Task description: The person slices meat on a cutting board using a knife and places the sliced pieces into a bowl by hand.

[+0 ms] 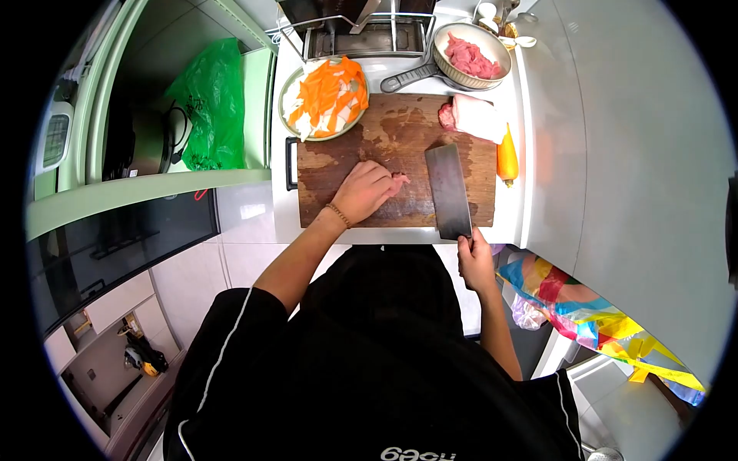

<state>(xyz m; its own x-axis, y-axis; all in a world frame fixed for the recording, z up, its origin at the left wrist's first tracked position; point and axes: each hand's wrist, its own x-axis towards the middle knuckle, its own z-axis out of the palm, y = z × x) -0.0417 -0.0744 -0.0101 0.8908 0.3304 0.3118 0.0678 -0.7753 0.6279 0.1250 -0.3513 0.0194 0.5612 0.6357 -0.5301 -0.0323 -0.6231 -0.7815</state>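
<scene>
My right hand (pixel 477 261) is wrapped round the handle of a cleaver (pixel 449 188), whose broad blade lies over the right part of the wooden cutting board (pixel 330 203). On the board's middle, my left hand (pixel 364 190) has its fingers closed together over a small piece of raw meat (pixel 397 184); pink meat shows past the fingertips. A gap of bare board separates the meat from the blade. At the board's upper right corner rests a larger block of pale, fatty meat (pixel 475 117). Beside it, partly over the right edge, is a carrot (pixel 507 159).
A plate (pixel 286 115) piled with sliced carrot (pixel 330 91) and white slices stands at the board's upper left. Behind the board, a pan (pixel 442 61) holds cut raw meat (pixel 470 58). A wire rack (pixel 369 34) stands at the back. A green plastic bag (pixel 219 107) hangs left.
</scene>
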